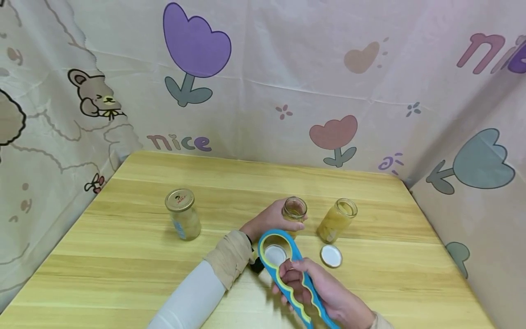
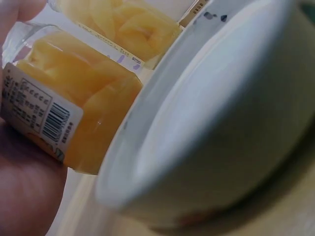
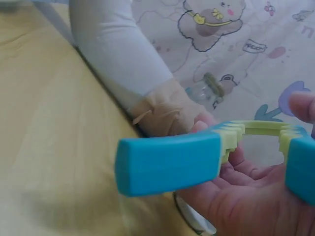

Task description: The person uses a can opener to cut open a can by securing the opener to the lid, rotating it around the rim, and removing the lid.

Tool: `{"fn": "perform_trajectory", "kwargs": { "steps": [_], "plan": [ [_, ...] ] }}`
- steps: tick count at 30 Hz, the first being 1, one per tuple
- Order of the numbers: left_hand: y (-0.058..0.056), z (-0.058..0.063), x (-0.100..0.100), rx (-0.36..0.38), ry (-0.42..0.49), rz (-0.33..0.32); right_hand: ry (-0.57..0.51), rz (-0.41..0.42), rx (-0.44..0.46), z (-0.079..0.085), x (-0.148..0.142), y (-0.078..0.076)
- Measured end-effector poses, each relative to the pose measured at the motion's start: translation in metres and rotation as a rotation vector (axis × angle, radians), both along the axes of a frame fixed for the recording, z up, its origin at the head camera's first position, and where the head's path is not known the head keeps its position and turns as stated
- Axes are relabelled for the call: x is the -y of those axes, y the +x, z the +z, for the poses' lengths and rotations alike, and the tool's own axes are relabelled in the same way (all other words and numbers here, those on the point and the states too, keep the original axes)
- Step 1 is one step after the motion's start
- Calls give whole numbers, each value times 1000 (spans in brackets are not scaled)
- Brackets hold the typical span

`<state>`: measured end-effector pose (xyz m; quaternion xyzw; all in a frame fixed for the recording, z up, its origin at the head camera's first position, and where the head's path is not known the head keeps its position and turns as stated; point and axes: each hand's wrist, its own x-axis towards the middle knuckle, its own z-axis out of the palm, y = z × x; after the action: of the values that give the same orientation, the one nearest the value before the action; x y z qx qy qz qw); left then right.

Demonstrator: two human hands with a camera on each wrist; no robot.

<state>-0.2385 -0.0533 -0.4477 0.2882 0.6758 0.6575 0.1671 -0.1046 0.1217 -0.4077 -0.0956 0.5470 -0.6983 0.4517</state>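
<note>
My left hand (image 1: 275, 217) grips an open glass jar (image 1: 294, 211) of yellow fruit pieces; its barcode label shows in the left wrist view. My right hand (image 1: 312, 290) holds a blue and yellow jar opener (image 1: 274, 234), a ring with two wavy handles, in front of the left hand. Through the ring shows a lid (image 1: 275, 256), white inside up. That lid (image 2: 211, 98) looms large by the left wrist camera; whether the opener touches it I cannot tell. A second open jar (image 1: 336, 221) of fruit stands right of the gripped jar, with another upturned lid (image 1: 331, 256) before it.
A jar with a gold lid on (image 1: 183, 214) stands on the left of the wooden table (image 1: 102, 256). Printed cloth (image 1: 263, 91) hangs behind the table and along both sides.
</note>
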Motion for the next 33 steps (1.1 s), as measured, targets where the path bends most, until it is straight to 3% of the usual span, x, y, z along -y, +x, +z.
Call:
{"fn": "perform_trajectory", "kwargs": {
  "steps": [7,13,17,22,24,29,33],
  "plan": [
    [1,0,-2,-27,-1,0,-162,22,-23,12,-3,-4],
    [2,1,-3,-45,-8,-11,-136,22,-91,29,-2,-9],
    [1,1,-8,-5,-32,6,-106,5,-124,41,0,-12],
    [-4,-2,-12,-164,-80,9,-122,-11,-145,51,5,-14],
    [-6,-3,-12,-205,-50,-15,-121,-3,-140,53,7,-15],
    [-6,-3,-10,-164,-14,-45,-81,6,-211,58,10,-16],
    [-5,-3,-10,-253,-74,-36,-74,5,-278,62,11,-17]
  ]
}}
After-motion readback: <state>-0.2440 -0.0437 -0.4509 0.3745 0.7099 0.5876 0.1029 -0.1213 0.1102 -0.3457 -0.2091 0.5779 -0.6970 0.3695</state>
